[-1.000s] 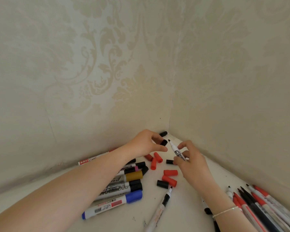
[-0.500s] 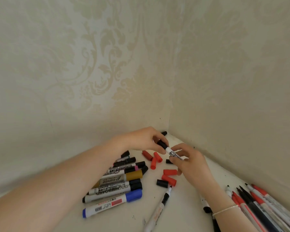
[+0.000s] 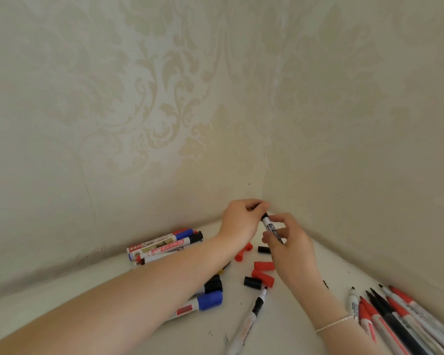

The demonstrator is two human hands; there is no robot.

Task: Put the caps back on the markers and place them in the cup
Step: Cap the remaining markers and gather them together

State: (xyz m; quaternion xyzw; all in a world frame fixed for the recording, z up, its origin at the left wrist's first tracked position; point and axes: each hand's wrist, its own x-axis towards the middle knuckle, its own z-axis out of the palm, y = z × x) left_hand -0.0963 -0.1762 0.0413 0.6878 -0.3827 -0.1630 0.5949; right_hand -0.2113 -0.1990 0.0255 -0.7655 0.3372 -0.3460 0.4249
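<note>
Two walls covered in pale damask wallpaper (image 3: 164, 111) fill most of the view and meet in a corner; below them lies a white tabletop (image 3: 292, 329) strewn with markers and caps.

The left forearm crosses from the lower left; the left hand (image 3: 241, 221) is curled near the corner, its fingertips pinching the black cap (image 3: 264, 215) seated on the upper end of a white marker (image 3: 273, 230); the right hand (image 3: 290, 242) grips that marker's barrel with curled fingers and thumb, holding it tilted above the table; a thin bracelet (image 3: 336, 324) circles the right wrist.

At the lower right a row of uncapped red and black markers (image 3: 395, 321) lies side by side, tips pointing up-left; behind the left forearm sits a pile of capped markers (image 3: 164, 245) close to the left wall; a blue-capped marker (image 3: 200, 303) and a black-capped one (image 3: 213, 284) lie just under the forearm; a lone uncapped marker (image 3: 251, 316) rests between the arms.

Loose red caps (image 3: 263, 274) and black caps (image 3: 253, 282) are scattered between the hands and the lone marker; another black cap (image 3: 264, 249) lies just beside the right hand; the cup is out of sight.
</note>
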